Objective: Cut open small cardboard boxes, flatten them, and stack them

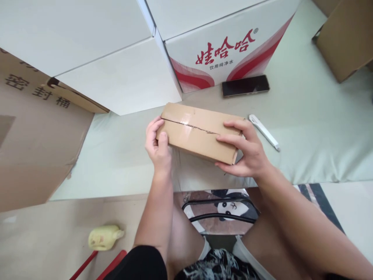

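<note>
A small brown cardboard box (201,134) is held tilted between both hands above the green-covered surface. Along its top runs a slit seam, with clear tape across part of it. My left hand (159,144) grips the box's left end, thumb on top. My right hand (244,147) clasps the right end, with fingers spread over the top and the thumb at the lower near edge. To the right of that hand lies a white utility knife (264,133). A black phone (246,86) rests behind the box.
White cartons (122,74) and a red-printed white carton (227,50) stand at the back. Large brown cartons flank the left (35,128) and upper right (346,39). A yellow bottle (105,237) lies on the floor. The green cloth (317,128) ends at the near edge.
</note>
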A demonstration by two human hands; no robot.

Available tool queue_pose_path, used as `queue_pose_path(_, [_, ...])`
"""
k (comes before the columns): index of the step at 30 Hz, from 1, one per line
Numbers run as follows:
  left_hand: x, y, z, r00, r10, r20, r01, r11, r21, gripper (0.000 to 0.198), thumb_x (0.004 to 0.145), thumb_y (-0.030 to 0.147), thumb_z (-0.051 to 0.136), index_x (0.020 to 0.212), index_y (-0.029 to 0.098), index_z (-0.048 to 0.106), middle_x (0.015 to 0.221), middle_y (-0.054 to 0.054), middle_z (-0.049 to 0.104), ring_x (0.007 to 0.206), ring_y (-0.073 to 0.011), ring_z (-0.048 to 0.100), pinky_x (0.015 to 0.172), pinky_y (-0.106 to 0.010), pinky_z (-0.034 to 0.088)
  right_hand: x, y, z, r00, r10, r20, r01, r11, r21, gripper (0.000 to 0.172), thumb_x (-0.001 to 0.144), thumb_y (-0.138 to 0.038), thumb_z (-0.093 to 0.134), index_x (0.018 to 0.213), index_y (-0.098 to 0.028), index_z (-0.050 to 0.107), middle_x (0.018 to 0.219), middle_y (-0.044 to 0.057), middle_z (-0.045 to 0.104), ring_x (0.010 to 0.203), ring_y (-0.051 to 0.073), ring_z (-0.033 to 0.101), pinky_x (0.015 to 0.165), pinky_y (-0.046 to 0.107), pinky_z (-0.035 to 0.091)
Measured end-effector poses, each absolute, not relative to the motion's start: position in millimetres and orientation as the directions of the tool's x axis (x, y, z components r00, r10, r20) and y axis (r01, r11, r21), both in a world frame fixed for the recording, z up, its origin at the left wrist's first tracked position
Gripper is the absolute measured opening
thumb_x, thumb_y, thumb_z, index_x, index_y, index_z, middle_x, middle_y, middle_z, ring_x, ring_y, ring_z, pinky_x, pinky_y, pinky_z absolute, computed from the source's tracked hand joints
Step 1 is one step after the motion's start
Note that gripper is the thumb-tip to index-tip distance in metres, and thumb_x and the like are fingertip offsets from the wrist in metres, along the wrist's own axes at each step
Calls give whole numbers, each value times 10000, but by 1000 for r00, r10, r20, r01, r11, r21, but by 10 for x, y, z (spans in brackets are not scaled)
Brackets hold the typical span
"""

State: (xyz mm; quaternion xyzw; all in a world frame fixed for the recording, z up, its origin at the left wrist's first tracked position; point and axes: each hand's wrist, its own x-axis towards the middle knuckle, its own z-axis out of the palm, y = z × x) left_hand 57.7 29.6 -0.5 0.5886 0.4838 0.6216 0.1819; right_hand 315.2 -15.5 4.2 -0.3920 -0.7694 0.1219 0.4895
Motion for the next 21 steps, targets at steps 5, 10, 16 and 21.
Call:
queue_pose_path(5, [451, 350, 19, -159, 863, 479, 174, -453, 875, 661, 781, 704, 690, 1285, 293, 565, 1429, -116, 597, 1363, -320, 580, 1115, -459, 493, 3266, -98, 89, 117, 902, 416, 288, 370, -883, 469, 758, -606, 736, 1129, -326, 672, 1239, 86, 680, 1165, 345, 655, 1011, 563, 531])
queue_pose_path(10, [439, 309, 107, 55, 982, 180, 26, -182, 983, 869, 668, 785, 721, 1402, 372, 503, 1481, -109, 585, 1266, -322, 654, 978, -423, 575, 3438, 14, -61, 72, 985, -155, -199, -138, -970, 434, 831, -666, 603, 1015, -275, 643, 900, 46, 769, 862, 303, 754, 770, 489, 631])
queue_pose_path(16, [539, 285, 177, 120, 992, -29, -147, 47, 988, 752, 639, 645, 775, 1293, 301, 632, 1421, -114, 640, 1241, -324, 677, 930, -409, 609, 3527, 23, -122, -81, 962, -260, -201, -271, -941, 463, 842, -708, 599, 953, -264, 671, 796, 40, 778, 822, 296, 777, 760, 464, 645])
queue_pose_path(21, [581, 233, 168, 93, 953, -290, -183, 302, 935, 559, 776, 639, 662, 1180, 255, 703, 1110, -113, 771, 994, -323, 767, 762, -443, 653, 3463, 18, -62, -191, 943, -272, -156, -303, -940, 526, 851, -755, 549, 916, -258, 712, 759, 62, 779, 813, 303, 782, 740, 466, 652])
